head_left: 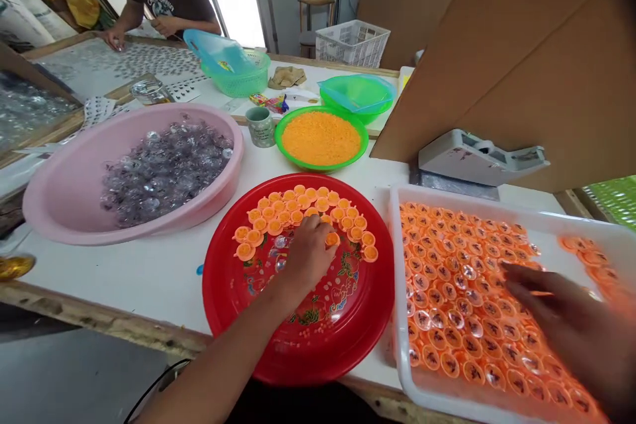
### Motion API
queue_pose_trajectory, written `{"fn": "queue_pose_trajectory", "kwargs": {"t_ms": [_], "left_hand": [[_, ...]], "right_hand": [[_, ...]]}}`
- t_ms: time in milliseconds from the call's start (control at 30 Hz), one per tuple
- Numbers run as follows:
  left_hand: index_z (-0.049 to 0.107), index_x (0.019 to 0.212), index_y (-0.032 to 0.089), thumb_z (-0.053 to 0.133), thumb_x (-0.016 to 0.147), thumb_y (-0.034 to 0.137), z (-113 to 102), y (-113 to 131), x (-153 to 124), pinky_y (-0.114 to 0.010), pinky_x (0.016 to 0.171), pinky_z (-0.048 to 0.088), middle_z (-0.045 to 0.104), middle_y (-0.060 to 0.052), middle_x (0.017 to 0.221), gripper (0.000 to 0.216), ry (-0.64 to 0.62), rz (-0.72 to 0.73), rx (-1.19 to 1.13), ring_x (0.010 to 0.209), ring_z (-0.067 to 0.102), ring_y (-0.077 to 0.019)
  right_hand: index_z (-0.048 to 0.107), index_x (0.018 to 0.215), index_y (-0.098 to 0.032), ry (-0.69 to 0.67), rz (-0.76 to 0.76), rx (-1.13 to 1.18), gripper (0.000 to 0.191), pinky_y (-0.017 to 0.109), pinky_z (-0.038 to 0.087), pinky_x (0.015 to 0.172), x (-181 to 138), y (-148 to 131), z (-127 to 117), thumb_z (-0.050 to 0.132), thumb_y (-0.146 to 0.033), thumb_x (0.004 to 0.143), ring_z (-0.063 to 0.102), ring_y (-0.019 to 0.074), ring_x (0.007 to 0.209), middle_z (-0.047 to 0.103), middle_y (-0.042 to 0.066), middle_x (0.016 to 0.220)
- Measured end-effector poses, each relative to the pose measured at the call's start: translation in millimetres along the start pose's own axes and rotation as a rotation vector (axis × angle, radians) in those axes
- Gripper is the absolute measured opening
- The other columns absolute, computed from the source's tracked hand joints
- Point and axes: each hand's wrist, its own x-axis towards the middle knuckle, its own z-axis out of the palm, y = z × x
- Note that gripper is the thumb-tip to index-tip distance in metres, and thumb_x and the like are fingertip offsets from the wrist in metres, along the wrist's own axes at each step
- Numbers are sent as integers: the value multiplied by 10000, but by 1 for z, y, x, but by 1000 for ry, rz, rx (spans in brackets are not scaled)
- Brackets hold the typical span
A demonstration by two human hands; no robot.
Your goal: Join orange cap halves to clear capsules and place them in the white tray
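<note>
With left hand point(309, 248), seemingly pinching an orange cup point(332, 239) inside the red tray point(358, 324), beside other cups point(284, 218); with right hand point(561, 324), blurred, over the white bin point(546, 248) right of the tray, unclear whether gripping anything. Could knock cups askew by brushing past, or disturb the bin's orange rows point(447, 291) by sweeping low.
</note>
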Motion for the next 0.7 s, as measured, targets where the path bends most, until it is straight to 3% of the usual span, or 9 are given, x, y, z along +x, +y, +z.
{"fn": "queue_pose_trajectory", "kwargs": {"t_ms": [33,100,167,267,333,500,600,700], "left_hand": [[609,848,197,598,771,104,-12,-5,-6,-354,834,492,628,-42,962,122,-10,-15,-34,947,598,-216],[610,916,212,579,797,156,-39,-18,-19,-313,781,513,664,-15,938,136,-68,-79,-173,886,635,-187],[630,927,212,589,791,205,-66,-32,-34,-311,778,520,690,-14,953,143,-115,-184,-335,884,654,-192],[665,975,210,641,739,230,-93,-54,-55,-357,882,494,696,-41,1071,239,-77,-308,-437,999,638,-230],[654,1030,206,666,714,224,-100,-67,-67,-365,912,479,687,-52,1113,318,-24,-350,-459,1042,625,-235],[644,974,166,711,705,241,-99,-89,-89,-355,876,497,692,-57,1003,287,45,-420,-649,953,633,-215],[653,1011,178,740,697,239,-96,-94,-98,-355,904,503,674,-47,1052,332,65,-451,-838,979,623,-208],[647,1043,194,745,721,248,-90,-96,-102,-345,879,533,649,-43,1115,340,8,-489,-1037,1007,627,-210]], "right_hand": [[726,975,-341,-190,-55,7,218,344,510,523,-16,-33,24,705,-401,767,659,250,670,728,101,936],[702,942,-318,-372,-173,192,140,306,543,633,-44,-96,76,576,-328,883,667,224,792,707,60,939],[689,908,-256,-607,-297,349,216,290,528,720,-65,-144,128,479,-212,930,654,193,814,685,50,885],[672,833,-202,-711,-345,418,251,244,486,640,-80,-185,195,460,-77,882,610,151,706,636,30,789],[670,833,-193,-661,-382,410,254,235,474,623,-84,-200,225,469,-39,844,593,145,697,617,26,790],[668,1010,-239,-614,-512,266,276,280,509,716,-92,-224,258,506,-81,852,600,172,813,617,33,910],[650,1058,-236,-647,-576,200,316,293,524,762,-97,-224,260,491,-60,849,605,181,865,620,44,958],[619,1110,-184,-629,-629,113,354,332,537,810,-100,-210,255,474,-25,830,607,211,920,613,103,1055]]}}
